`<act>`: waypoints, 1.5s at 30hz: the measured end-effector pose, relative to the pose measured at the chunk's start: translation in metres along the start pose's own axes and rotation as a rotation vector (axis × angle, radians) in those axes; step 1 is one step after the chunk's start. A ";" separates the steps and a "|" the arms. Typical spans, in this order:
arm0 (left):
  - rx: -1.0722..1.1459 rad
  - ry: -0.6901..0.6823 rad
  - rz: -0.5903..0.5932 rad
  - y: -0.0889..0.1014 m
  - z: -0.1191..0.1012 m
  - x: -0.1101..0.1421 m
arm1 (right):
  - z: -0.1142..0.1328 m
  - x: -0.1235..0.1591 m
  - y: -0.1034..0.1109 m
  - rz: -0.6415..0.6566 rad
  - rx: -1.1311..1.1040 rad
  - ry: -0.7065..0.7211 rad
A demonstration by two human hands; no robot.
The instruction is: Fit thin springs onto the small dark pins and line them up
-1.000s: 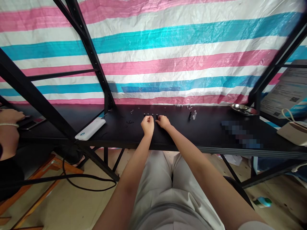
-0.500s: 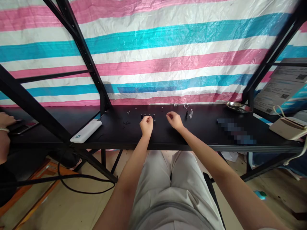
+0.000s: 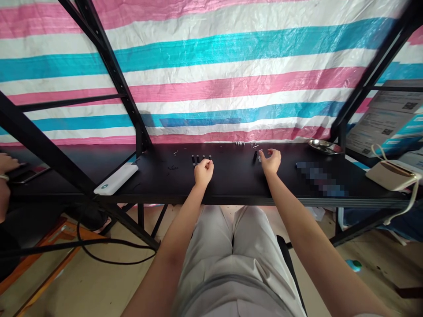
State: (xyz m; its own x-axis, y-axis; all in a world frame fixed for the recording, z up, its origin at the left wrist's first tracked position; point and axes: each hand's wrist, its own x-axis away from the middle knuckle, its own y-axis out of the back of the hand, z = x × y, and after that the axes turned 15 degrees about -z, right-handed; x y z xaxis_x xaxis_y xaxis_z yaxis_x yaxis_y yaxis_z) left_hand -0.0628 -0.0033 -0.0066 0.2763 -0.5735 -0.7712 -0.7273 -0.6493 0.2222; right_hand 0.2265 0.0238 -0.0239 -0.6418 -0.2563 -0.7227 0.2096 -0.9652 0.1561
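My left hand (image 3: pixel 203 171) is closed in a pinch over the black table (image 3: pixel 231 185); whatever sits between its fingertips is too small to make out. Just beyond it stands a row of several small dark cylinders (image 3: pixel 197 158) with pale ends, some partly covered by the hand. Farther right, my right hand (image 3: pixel 271 162) has thumb and fingers apart around a small clear piece (image 3: pixel 259 159), partly hidden by the thumb; I cannot tell whether it touches it. A short black cylinder (image 3: pixel 255 156) stands left of that hand.
Small white pieces (image 3: pixel 240 143) lie in a row along the back. Black scraps (image 3: pixel 172 167) lie to the left, near a white power bank (image 3: pixel 116 179). At right are a metal dish (image 3: pixel 325 147), a blurred-out item (image 3: pixel 320 178) and a beige bag (image 3: pixel 391 175). Another person's hand (image 3: pixel 8 163) shows far left.
My right hand has moved right, from the middle of the table to the clear pieces, and its fingers have spread. The left hand stays pinched, slightly nearer me, uncovering more of the dark cylinders.
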 end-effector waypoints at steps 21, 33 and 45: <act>-0.050 -0.075 0.124 0.002 -0.005 0.004 | -0.005 -0.002 -0.007 0.155 0.035 -0.079; -0.012 -0.096 0.132 0.002 -0.005 0.004 | -0.004 0.005 -0.007 0.167 0.064 0.113; 0.035 -0.132 0.191 0.000 -0.003 0.006 | 0.004 0.011 -0.009 0.401 0.182 0.405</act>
State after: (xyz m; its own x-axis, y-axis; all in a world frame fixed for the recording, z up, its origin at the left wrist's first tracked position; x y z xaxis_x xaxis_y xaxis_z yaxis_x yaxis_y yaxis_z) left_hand -0.0594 -0.0078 -0.0093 0.0489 -0.6126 -0.7889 -0.7806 -0.5161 0.3524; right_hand 0.2146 0.0291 -0.0300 -0.1990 -0.5968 -0.7774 0.2250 -0.7999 0.5564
